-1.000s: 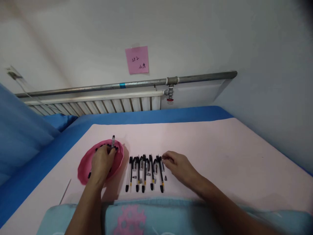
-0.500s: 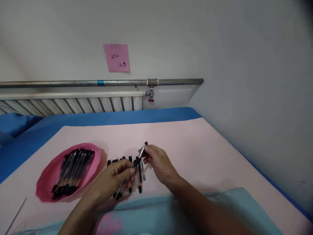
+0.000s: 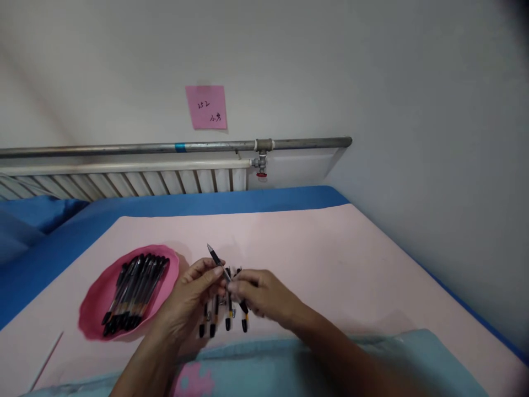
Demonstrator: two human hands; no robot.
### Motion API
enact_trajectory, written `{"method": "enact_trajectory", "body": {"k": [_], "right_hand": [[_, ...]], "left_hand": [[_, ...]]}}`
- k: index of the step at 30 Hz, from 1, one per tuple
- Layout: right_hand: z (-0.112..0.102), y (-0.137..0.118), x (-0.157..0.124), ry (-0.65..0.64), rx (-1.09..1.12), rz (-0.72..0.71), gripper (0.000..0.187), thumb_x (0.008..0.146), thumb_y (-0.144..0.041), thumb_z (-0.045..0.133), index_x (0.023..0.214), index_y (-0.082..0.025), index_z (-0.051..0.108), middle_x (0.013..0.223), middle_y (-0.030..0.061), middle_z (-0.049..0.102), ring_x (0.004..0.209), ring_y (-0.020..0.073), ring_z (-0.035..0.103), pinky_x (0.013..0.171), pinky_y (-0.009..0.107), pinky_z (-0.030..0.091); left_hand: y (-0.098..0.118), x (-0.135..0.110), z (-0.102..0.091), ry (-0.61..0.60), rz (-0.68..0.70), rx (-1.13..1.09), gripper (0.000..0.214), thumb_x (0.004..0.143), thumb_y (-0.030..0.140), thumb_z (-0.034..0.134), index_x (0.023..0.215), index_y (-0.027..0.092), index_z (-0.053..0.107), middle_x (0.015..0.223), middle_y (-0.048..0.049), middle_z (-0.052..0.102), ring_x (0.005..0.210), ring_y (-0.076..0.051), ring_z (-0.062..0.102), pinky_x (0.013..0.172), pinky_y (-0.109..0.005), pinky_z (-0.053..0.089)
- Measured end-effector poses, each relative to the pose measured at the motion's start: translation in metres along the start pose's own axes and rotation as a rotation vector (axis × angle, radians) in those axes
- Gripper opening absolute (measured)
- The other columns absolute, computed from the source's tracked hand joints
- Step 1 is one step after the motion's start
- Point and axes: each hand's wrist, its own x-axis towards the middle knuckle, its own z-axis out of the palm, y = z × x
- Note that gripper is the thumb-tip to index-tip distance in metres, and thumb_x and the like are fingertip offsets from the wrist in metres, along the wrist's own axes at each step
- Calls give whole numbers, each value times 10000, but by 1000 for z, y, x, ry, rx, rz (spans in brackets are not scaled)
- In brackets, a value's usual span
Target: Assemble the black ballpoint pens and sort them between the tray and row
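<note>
A black-and-clear pen (image 3: 214,255) is held between both hands, its bare pointed tip up and to the left. My left hand (image 3: 196,289) is closed on its middle, thumb and fingers pinching the barrel. Closed on its lower end is my right hand (image 3: 262,293), whose fingers hide part of it. Several black-capped pens (image 3: 228,317) lie side by side on the pink sheet below the hands, their upper parts partly covered. Small clip-like bits beside them are too small to make out.
Left of the hands, a pink scalloped dish (image 3: 87,320) holds a heap of similar pens (image 3: 138,286). A thin white stick (image 3: 47,358) lies at the front left. Teal cloth (image 3: 256,364) runs along the near edge; a radiator (image 3: 165,182) and pipe (image 3: 306,143) line the wall.
The pen has swung from leaning right to leaning left, with its point now up. My right hand has gone from the pen's upper end to its lower end. The view has shifted slightly.
</note>
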Motion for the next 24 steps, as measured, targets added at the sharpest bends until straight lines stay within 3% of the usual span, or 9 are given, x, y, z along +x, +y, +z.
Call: {"method": "enact_trajectory", "body": {"k": [3, 7, 12, 16, 21, 24], "right_hand": [[5, -4, -5, -131, -13, 6, 158, 749, -299, 552, 691, -155, 579, 611, -29, 540, 418, 33, 371, 389, 170, 250], [1, -10, -7, -291, 126, 104, 151, 774, -264, 500, 733, -145, 583, 538, -39, 512, 350, 24, 297, 349, 170, 192], [-3, -11, -9, -425, 208, 168, 198, 797, -291, 475, 817, -137, 598, 525, -48, 488, 340, 17, 272, 342, 163, 168], [-3, -7, -8, -396, 95, 134, 184, 790, -307, 483, 787, -157, 588, 554, -45, 511, 351, 22, 293, 344, 165, 188], [2, 0, -4, -164, -143, -9, 149, 715, -296, 591, 680, -153, 569, 588, -21, 560, 499, 57, 447, 436, 163, 312], [2, -4, -5, -199, -10, 82, 134, 720, -286, 569, 704, -153, 564, 621, -18, 574, 421, 29, 347, 380, 159, 239]], "left_hand": [[2, -1, -1, -39, 22, -19, 177, 662, 241, 685, 817, 168, 644, 638, 3, 598, 556, -88, 546, 553, -219, 445], [7, 1, -5, -95, 57, -127, 274, 737, 307, 606, 964, 160, 646, 650, -8, 576, 545, -82, 506, 520, -214, 424], [10, 0, -6, -39, 75, -228, 190, 717, 227, 633, 885, 150, 676, 764, -26, 597, 561, -53, 485, 534, -189, 439], [8, 3, -7, 15, 114, -259, 110, 683, 188, 660, 769, 123, 683, 773, -19, 589, 565, -49, 485, 515, -174, 443], [3, 10, -14, 52, 162, -223, 117, 661, 166, 676, 756, 97, 684, 657, -8, 565, 539, -54, 488, 477, -162, 426], [4, 11, -16, 57, 160, -215, 129, 654, 172, 683, 757, 95, 687, 612, -5, 556, 526, -54, 490, 474, -156, 422]]}}
